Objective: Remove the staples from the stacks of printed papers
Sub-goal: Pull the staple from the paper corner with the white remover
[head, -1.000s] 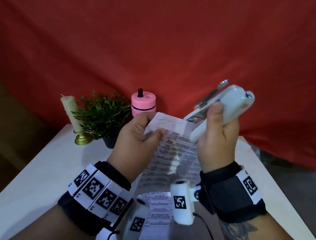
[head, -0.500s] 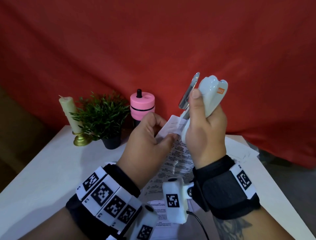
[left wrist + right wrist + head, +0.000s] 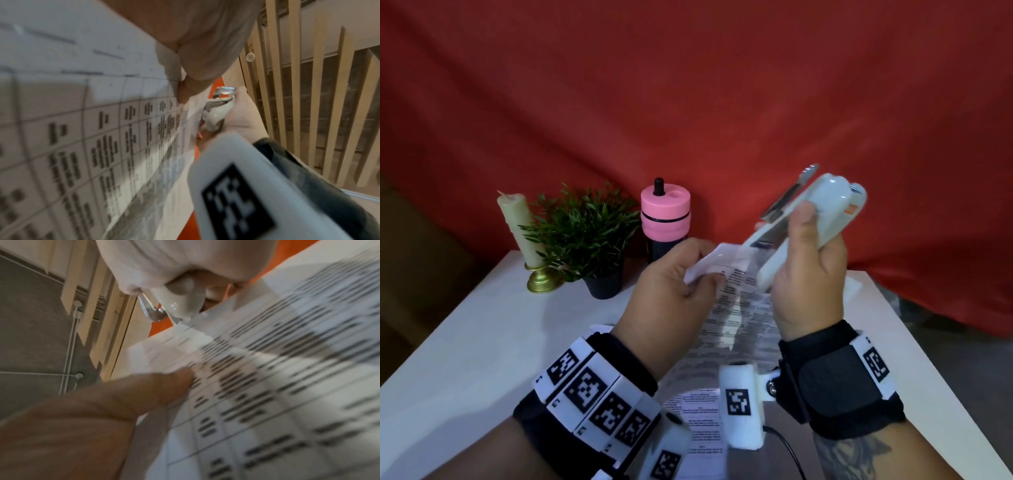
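Two hands are busy: the left hand (image 3: 671,294) pinches the paper stack's (image 3: 736,308) top corner, and the right hand (image 3: 808,274) grips a white stapler (image 3: 804,233) touching that corner. Paper shows black printed boxes.

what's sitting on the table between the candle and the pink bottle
In the head view, a small potted plant stands between the candle and the pink bottle, its leaves overlapping the candle's base.

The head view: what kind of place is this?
Probably a staged recording corner rather than an office: a white table against a red cloth backdrop, dressed with a candle and a potted plant.
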Demonstrator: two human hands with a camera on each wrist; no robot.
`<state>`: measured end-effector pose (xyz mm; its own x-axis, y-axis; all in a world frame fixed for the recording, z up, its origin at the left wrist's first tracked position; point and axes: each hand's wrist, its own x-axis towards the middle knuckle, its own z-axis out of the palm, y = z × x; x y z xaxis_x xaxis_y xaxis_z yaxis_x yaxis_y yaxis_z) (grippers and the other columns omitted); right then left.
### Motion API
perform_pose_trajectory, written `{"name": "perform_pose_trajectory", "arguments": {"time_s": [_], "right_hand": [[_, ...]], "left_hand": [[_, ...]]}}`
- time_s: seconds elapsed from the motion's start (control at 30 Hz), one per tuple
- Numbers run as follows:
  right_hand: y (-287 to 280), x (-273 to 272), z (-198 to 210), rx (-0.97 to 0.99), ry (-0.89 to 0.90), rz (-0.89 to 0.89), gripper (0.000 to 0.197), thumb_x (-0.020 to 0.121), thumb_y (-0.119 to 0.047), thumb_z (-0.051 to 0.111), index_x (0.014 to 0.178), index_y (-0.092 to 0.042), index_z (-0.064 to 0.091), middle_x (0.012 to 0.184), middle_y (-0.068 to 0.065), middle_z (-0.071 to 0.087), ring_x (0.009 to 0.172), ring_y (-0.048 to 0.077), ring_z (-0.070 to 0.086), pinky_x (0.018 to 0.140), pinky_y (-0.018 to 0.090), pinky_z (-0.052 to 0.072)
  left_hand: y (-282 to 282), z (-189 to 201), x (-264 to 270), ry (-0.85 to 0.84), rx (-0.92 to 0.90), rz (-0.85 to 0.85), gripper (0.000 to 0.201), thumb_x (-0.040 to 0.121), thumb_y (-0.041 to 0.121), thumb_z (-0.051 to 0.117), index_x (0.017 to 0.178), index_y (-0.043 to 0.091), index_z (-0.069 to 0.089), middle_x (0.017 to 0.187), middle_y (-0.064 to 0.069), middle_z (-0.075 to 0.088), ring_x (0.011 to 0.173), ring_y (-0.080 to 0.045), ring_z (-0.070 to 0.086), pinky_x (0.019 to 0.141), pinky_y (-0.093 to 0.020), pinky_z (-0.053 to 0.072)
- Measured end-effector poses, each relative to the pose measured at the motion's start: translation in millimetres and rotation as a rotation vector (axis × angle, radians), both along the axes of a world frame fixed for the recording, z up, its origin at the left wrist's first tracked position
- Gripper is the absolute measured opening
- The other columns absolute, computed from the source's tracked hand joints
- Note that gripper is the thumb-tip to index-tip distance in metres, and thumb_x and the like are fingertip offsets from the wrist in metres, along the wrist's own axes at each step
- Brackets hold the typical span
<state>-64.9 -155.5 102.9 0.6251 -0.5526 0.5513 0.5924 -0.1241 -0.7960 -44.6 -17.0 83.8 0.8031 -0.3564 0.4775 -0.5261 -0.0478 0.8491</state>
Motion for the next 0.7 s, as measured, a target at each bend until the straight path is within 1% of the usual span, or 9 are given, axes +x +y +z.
{"name": "perform_pose_trajectory", "arguments": {"time_s": [0.07, 0.13, 0.2, 0.3, 0.4, 0.5, 0.6, 0.63, 0.7], "right_hand": [[-6, -4, -4, 0.025, -0.075, -0.054, 0.055, 0.074, -0.075, 0.059, 0.092, -0.023, 0.063, 0.085, 0.003, 0.065, 0.083, 0.022, 0.064, 0.076, 0.039, 0.052], [-13, -7, -5, -0.01, -0.153, -0.091, 0.045, 0.078, -0.073, 0.057, 0.084, -0.029, 0.064, 0.076, -0.015, 0.061, 0.074, 0.005, 0.06, 0.071, 0.027, 0.049], [-15, -12, -3, -0.079, -0.189, -0.075, 0.047, 0.085, -0.068, 0.05, 0.073, -0.024, 0.057, 0.064, -0.022, 0.05, 0.063, -0.006, 0.047, 0.064, 0.017, 0.04], [-15, -16, -2, -0.179, -0.261, -0.058, 0.05, 0.093, -0.058, 0.044, 0.075, -0.011, 0.041, 0.063, -0.031, 0.049, 0.062, -0.017, 0.046, 0.065, 0.003, 0.035], [-14, -16, -2, -0.286, -0.32, -0.049, 0.041, 0.096, -0.048, 0.041, 0.074, -0.015, 0.029, 0.071, -0.041, 0.052, 0.07, -0.027, 0.047, 0.07, -0.006, 0.032], [-14, -17, -4, -0.319, -0.347, -0.038, 0.041, 0.097, -0.042, 0.039, 0.079, -0.007, 0.03, 0.077, -0.044, 0.053, 0.077, -0.03, 0.047, 0.074, -0.008, 0.032], [-12, -15, -4, -0.222, -0.308, -0.039, 0.034, 0.096, -0.05, 0.043, 0.074, -0.024, 0.038, 0.06, -0.034, 0.044, 0.058, -0.018, 0.043, 0.058, 0.002, 0.029], [-11, -15, -2, -0.188, -0.285, -0.052, 0.033, 0.095, -0.053, 0.044, 0.074, -0.028, 0.042, 0.057, -0.031, 0.041, 0.055, -0.015, 0.041, 0.056, 0.005, 0.03], [-10, -14, -1, -0.133, -0.239, -0.085, 0.043, 0.091, -0.062, 0.047, 0.068, -0.025, 0.051, 0.055, -0.027, 0.042, 0.054, -0.01, 0.043, 0.058, 0.011, 0.036]], "left_hand": [[4, -2, 5, -0.082, -0.107, 0.001, 0.014, 0.085, 0.0, 0.064, 0.084, 0.012, 0.071, 0.081, -0.005, 0.068, 0.076, -0.01, 0.063, 0.069, -0.026, 0.052], [6, -4, 8, -0.159, -0.17, 0.009, 0.019, 0.078, -0.002, 0.067, 0.08, 0.016, 0.072, 0.089, 0.002, 0.068, 0.087, -0.009, 0.064, 0.08, -0.024, 0.051], [7, -3, 9, -0.212, -0.185, 0.033, 0.022, 0.075, -0.003, 0.068, 0.077, 0.019, 0.073, 0.091, 0.01, 0.066, 0.091, -0.007, 0.063, 0.082, -0.021, 0.048], [7, -1, 5, -0.262, -0.195, 0.04, 0.025, 0.074, -0.005, 0.07, 0.074, 0.019, 0.072, 0.092, 0.009, 0.065, 0.091, -0.008, 0.063, 0.081, -0.02, 0.047], [7, 1, 3, -0.289, -0.197, 0.043, 0.013, 0.075, 0.009, 0.069, 0.068, 0.021, 0.07, 0.095, 0.004, 0.066, 0.091, -0.006, 0.062, 0.081, -0.017, 0.047], [7, 2, 1, -0.277, -0.199, 0.053, 0.011, 0.075, 0.013, 0.066, 0.069, 0.02, 0.07, 0.096, 0.003, 0.066, 0.091, -0.006, 0.063, 0.082, -0.018, 0.047], [9, 3, 0, -0.279, -0.17, 0.076, 0.015, 0.078, 0.009, 0.064, 0.072, 0.022, 0.07, 0.093, 0.006, 0.066, 0.092, -0.003, 0.062, 0.082, -0.015, 0.046], [9, 3, 0, -0.282, -0.149, 0.088, 0.017, 0.081, 0.007, 0.064, 0.079, 0.023, 0.069, 0.093, 0.009, 0.067, 0.093, -0.002, 0.063, 0.083, -0.015, 0.046], [8, 4, -1, -0.219, -0.116, 0.11, 0.022, 0.088, 0.006, 0.063, 0.095, 0.026, 0.068, 0.098, 0.015, 0.069, 0.099, -0.002, 0.064, 0.086, -0.018, 0.049]]}}
